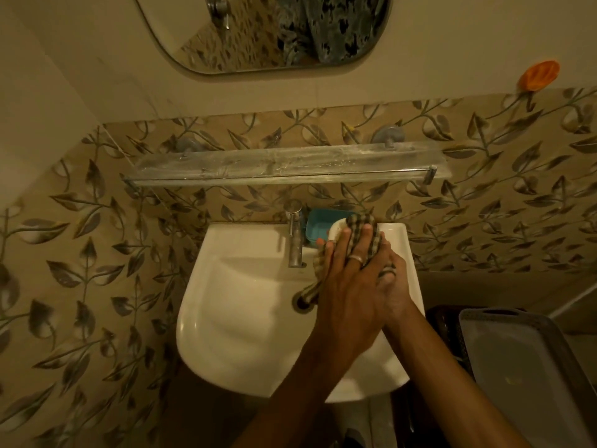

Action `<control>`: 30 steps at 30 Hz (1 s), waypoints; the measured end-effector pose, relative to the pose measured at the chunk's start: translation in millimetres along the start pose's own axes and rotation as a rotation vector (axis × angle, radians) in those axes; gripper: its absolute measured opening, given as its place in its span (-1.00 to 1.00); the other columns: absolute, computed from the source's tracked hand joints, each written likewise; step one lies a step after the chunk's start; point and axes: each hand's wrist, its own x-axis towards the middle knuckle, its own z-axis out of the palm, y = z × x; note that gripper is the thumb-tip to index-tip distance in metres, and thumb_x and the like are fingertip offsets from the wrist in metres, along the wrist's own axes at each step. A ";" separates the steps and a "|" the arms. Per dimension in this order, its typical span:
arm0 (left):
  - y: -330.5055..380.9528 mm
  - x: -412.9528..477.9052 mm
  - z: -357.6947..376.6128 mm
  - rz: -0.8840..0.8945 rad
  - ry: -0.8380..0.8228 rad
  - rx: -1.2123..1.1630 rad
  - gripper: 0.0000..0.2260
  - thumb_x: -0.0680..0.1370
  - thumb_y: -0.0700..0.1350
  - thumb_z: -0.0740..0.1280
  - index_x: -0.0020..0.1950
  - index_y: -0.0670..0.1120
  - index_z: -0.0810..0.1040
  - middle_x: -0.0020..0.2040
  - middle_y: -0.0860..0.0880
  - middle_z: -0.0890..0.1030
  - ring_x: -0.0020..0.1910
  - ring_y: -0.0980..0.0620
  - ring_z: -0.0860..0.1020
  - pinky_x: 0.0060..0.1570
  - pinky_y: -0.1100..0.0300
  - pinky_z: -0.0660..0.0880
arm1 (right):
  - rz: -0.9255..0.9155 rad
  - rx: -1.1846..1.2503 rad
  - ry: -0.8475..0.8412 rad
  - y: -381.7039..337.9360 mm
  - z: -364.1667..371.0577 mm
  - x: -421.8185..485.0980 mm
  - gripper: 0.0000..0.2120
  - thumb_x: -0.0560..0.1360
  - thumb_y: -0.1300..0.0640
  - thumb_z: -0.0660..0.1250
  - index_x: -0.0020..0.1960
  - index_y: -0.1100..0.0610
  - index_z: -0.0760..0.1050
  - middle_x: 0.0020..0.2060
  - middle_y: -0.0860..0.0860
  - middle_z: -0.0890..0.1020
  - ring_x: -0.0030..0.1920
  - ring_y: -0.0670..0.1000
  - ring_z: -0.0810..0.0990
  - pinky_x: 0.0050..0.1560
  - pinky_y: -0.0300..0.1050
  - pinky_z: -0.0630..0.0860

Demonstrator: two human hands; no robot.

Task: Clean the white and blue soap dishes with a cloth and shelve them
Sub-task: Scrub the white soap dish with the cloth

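Over the right back part of the basin, both my hands are clasped around the white soap dish (pixel 336 228). Only its rounded far-left corner shows. A brown checked cloth (pixel 364 221) is wrapped over it, with a tail hanging down towards the drain. My left hand (pixel 349 279) lies on top, its fingers folded over the cloth and the dish. Beneath it, my right hand (pixel 395 279) grips the dish from the right and is mostly hidden. The blue soap dish (pixel 318 226) sits on the basin's back rim, right of the tap.
A white washbasin (pixel 239 302) has a chrome tap (pixel 295 234) at the back. A glass shelf with a rail (pixel 284 168) is mounted on the leaf-patterned tiles above, below a mirror (pixel 268 30). An orange holder (pixel 539 75) sticks to the wall. A grey tray (pixel 529 367) stands at the lower right.
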 end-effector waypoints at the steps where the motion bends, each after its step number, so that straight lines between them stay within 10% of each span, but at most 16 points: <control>1: -8.4 2.1 -4.3 0.020 -0.006 -0.015 -0.54 0.57 0.03 0.00 0.46 0.00 0.30 0.52 -0.09 0.25 0.53 -0.11 0.11 0.50 -0.09 -0.02 | 0.007 -0.014 -0.007 -1.0 3.4 0.7 -0.45 0.59 -0.05 0.01 0.05 0.32 0.63 -0.06 0.21 0.69 -0.03 0.12 0.70 0.02 -0.07 0.61; 5: -25.5 24.2 -0.1 -0.136 0.028 -0.246 -0.61 0.64 -0.05 0.08 0.48 0.05 0.25 0.55 0.01 0.16 0.54 0.05 0.01 0.50 0.14 -0.15 | -0.024 -0.098 0.078 0.6 -4.9 5.7 -0.53 0.59 -0.10 0.07 0.12 0.15 0.65 0.08 0.12 0.68 0.11 0.07 0.65 0.14 -0.04 0.58; 10: -72.4 17.9 -1.9 -0.445 0.044 -0.538 -0.67 0.65 -0.07 0.07 0.37 -0.07 0.44 0.28 -0.10 0.54 0.22 0.00 0.52 0.27 0.06 0.45 | 0.012 -0.134 0.138 1.3 -17.2 0.0 -0.49 0.44 -0.11 0.27 0.28 0.16 0.54 0.15 0.22 0.62 0.12 0.20 0.61 0.18 0.15 0.50; 16: -166.4 -13.1 7.6 -0.859 0.160 -0.474 -0.70 0.65 -0.07 0.09 0.20 -0.19 0.52 0.10 -0.19 0.60 0.06 -0.10 0.54 0.10 0.09 0.45 | -0.017 -0.084 0.171 -14.4 -31.2 -4.9 -0.43 0.45 -0.11 0.26 0.37 0.15 0.41 0.27 0.26 0.54 0.28 0.32 0.50 0.25 0.26 0.39; 20: -239.9 3.0 4.4 -1.349 0.276 -1.182 -0.56 0.63 0.05 0.12 0.32 -0.26 0.43 0.26 -0.25 0.53 0.22 -0.22 0.51 0.22 -0.09 0.44 | -0.018 -0.082 0.193 -19.2 -38.5 -5.5 -0.41 0.44 -0.11 0.26 0.41 0.12 0.38 0.32 0.26 0.49 0.30 0.31 0.48 0.28 0.25 0.37; 26: -282.0 56.0 5.8 -1.293 0.239 -1.294 -0.80 0.60 -0.16 0.16 0.04 -0.26 0.51 0.28 -0.27 0.50 -0.09 -0.10 0.56 -0.13 0.02 0.51 | 0.025 -0.059 0.253 -11.8 -44.0 0.7 -0.45 0.46 -0.12 0.22 0.37 0.12 0.42 0.29 0.25 0.53 0.29 0.30 0.49 0.24 0.26 0.41; 30: -288.3 91.6 15.1 -1.335 0.245 -1.373 -0.64 0.60 -0.14 0.18 0.38 -0.22 0.39 0.36 -0.20 0.46 0.28 -0.14 0.46 0.20 -0.01 0.43 | 0.040 -0.053 0.286 -9.2 -42.6 4.6 -0.44 0.46 -0.12 0.21 0.39 0.12 0.41 0.30 0.25 0.52 0.31 0.31 0.47 0.32 0.25 0.35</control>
